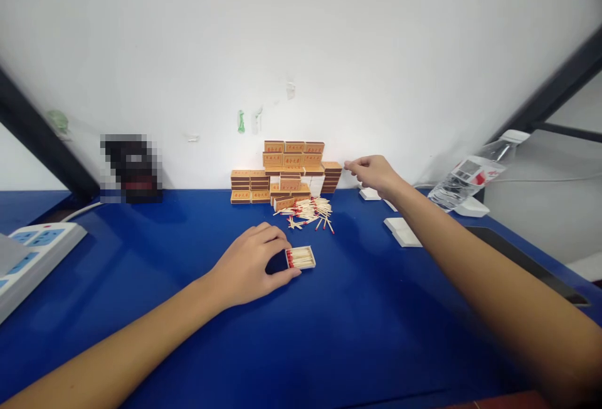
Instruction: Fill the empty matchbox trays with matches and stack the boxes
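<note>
My left hand [256,263] curls around a small white matchbox tray [313,257], thumb on the near side and fingers on the far side. Matches [301,260] lie in it, red heads to the left. Over by the back wall, my right hand [374,172] has its fingertips pinched together just right of a column of matchboxes [332,177]. Whether anything small is between them is hidden. Orange-and-brown matchboxes [292,159] are stacked against the wall between both hands. A loose heap of red-tipped matches [310,209] lies in front of that stack.
A white power strip [51,258] is at the left, near a blurred dark object [134,170]. White folded pieces [402,232] lie under and beside the right forearm. A clear plastic bottle [475,174] leans at the right. The blue table [291,346] meets a white wall.
</note>
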Action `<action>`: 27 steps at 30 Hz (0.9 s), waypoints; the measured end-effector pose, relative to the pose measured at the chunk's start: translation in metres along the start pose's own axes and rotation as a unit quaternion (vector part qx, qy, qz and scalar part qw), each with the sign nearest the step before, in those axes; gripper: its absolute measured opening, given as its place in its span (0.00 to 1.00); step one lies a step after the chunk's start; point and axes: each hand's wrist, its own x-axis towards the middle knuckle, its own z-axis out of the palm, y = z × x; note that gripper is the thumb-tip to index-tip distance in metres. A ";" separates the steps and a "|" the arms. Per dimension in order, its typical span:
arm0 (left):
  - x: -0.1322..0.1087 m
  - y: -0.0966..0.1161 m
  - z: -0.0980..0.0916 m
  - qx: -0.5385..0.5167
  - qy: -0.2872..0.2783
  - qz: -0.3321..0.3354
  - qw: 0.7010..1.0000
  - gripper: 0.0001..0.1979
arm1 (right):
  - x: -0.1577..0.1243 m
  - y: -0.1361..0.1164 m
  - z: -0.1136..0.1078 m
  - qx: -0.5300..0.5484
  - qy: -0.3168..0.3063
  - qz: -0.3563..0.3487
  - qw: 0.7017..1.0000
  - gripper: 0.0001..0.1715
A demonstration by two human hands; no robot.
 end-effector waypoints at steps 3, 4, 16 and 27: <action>0.000 0.000 0.000 0.005 -0.009 0.003 1.000 0.14 | 0.013 -0.009 0.011 0.015 -0.002 0.044 0.999 0.20; -0.001 -0.001 0.000 0.008 -0.006 0.001 1.000 0.15 | 0.015 -0.011 0.014 0.021 -0.006 0.058 0.998 0.21; 0.002 -0.001 -0.007 0.029 0.053 -0.027 0.998 0.33 | -0.045 -0.025 -0.003 0.155 -0.019 0.031 0.987 0.20; 0.003 0.002 -0.009 0.023 0.135 0.008 0.990 0.27 | -0.156 -0.021 0.036 0.236 -0.337 -0.023 0.911 0.27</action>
